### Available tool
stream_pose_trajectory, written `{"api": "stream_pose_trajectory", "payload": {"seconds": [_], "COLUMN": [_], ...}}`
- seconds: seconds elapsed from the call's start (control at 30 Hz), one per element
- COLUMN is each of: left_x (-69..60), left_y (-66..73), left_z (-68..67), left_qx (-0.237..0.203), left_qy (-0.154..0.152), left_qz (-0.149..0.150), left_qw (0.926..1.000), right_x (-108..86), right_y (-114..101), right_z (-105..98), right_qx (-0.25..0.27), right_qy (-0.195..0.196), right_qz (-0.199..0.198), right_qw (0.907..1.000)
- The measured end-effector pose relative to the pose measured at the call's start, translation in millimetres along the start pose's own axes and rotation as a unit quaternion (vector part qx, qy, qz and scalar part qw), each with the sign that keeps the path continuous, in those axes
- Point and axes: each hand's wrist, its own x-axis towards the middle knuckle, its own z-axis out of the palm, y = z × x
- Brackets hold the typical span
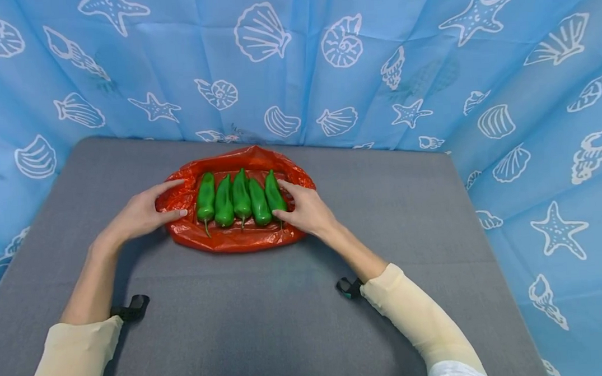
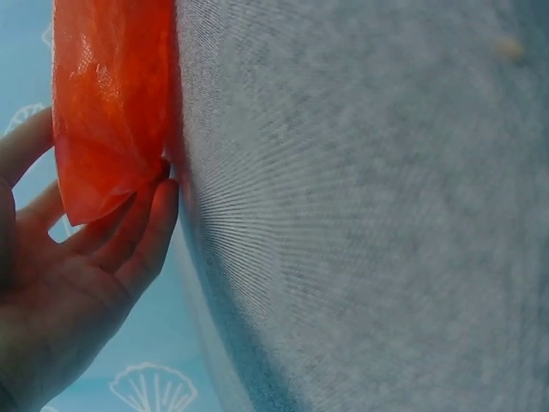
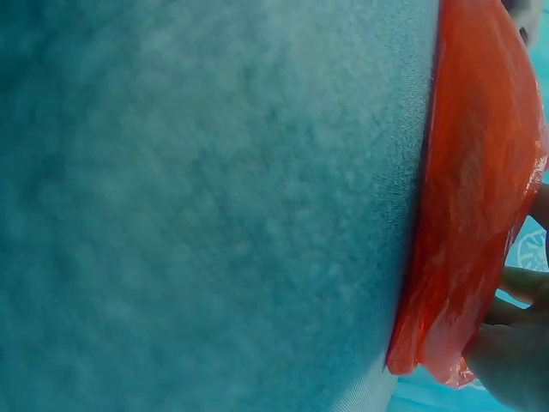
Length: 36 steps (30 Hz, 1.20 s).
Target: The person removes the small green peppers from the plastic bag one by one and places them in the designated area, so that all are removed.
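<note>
In the head view, several green peppers lie side by side, stems toward me, inside an open red plastic bag with rolled-out sides. At the bag's left end is my left hand, thumb and forefinger spread wide over the rim. The left wrist view shows its fingers touching the end of the bag. My right hand reaches over the right end, thumb and forefinger apart beside the rightmost pepper. In the right wrist view, part of that hand is against the bag; its other fingers are partly hidden.
The bag rests on a grey cloth-covered table, toward its far edge. Behind and at the sides hangs a blue curtain with white shells and starfish. Dark bands with small devices are on both wrists.
</note>
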Motion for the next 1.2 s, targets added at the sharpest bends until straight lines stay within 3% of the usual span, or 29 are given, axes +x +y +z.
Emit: {"api": "stream_pose_trajectory", "payload": {"seconds": [0.17,0.63,0.93,1.2], "left_x": [-2.5,-1.5,0.6,-0.8], "left_y": [-0.1,1.6,3.1,4.3], "left_z": [0.0,0.3,1.4,1.6], "left_qx": [-0.013,-0.012,0.002,0.000], "left_qy": [-0.008,-0.017,-0.033,-0.038], "left_qz": [0.005,0.007,0.006,0.009], "left_qw": [0.9999,0.9998,0.9994,0.9992], "right_x": [3.0,4.2,3.6,1.8], "right_y": [-2.1,-1.5,-0.4,0.0], "right_z": [3.4,7.4,7.5,4.9], "right_qx": [-0.027,-0.042,-0.027,0.024], "right_qy": [-0.017,-0.041,-0.011,0.028], "right_qz": [-0.002,-0.002,0.016,-0.002], "right_qw": [0.9995,0.9983,0.9995,0.9993]}}
